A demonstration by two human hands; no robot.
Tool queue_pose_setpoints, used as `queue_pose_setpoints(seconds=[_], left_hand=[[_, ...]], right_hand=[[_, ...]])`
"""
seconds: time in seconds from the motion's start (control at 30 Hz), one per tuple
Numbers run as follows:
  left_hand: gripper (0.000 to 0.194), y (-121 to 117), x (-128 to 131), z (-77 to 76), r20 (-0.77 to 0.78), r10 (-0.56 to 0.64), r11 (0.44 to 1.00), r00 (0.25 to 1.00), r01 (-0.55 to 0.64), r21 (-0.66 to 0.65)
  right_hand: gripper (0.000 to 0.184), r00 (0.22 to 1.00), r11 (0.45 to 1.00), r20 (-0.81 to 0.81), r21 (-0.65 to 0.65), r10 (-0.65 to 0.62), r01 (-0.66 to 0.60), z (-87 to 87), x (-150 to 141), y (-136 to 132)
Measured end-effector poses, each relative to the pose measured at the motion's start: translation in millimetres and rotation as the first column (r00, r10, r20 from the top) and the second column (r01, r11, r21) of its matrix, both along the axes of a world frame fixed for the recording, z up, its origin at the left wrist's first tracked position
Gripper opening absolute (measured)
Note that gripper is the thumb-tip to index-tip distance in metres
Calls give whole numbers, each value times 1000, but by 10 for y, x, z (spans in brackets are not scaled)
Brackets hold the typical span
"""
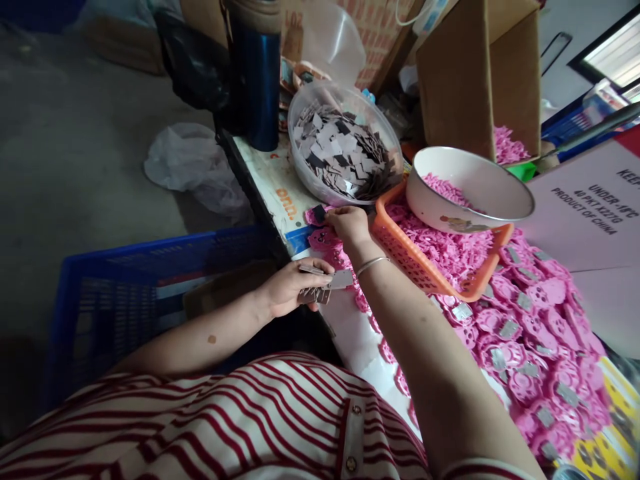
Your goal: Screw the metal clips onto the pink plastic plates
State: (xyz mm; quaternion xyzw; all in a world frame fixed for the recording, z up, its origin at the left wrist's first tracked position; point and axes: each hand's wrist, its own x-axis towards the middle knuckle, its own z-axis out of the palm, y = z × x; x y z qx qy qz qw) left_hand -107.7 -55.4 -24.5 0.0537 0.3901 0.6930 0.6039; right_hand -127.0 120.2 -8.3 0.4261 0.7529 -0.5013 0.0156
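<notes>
My left hand is closed around a stack of small flat grey squares, with one pale square sticking out to the right. My right hand reaches to the far end of a row of pink moulded pieces. Its fingertips are pinched at the edge of a small dark square, which lies over a pink piece. Part of this contact is hidden by the fingers. More pink pieces run down the table's near side, partly behind my right forearm.
A clear tub holds many loose squares. An orange basket of small pink parts carries a white bowl. Pink pieces with grey squares are heaped at right. A dark blue flask stands by the table edge; a blue crate is left.
</notes>
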Motion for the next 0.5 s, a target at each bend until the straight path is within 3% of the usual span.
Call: queue_pose_setpoints(seconds=[0.23, 0.37, 0.5], left_hand=[[40, -10, -25, -57, 0, 17, 1000, 1000, -17, 12], [37, -18, -64, -50, 0, 26, 1000, 1000, -26, 5], [34, -35, -158, -39, -10, 71, 997, 997, -71, 6]], right_hand=[[39, 1000, 998, 28, 68, 1, -3, -73, -47, 67], [35, 999, 998, -41, 60, -13, 15, 42, 83, 7], [46, 987, 996, -158, -81, 33, -47, 236, 388, -96]])
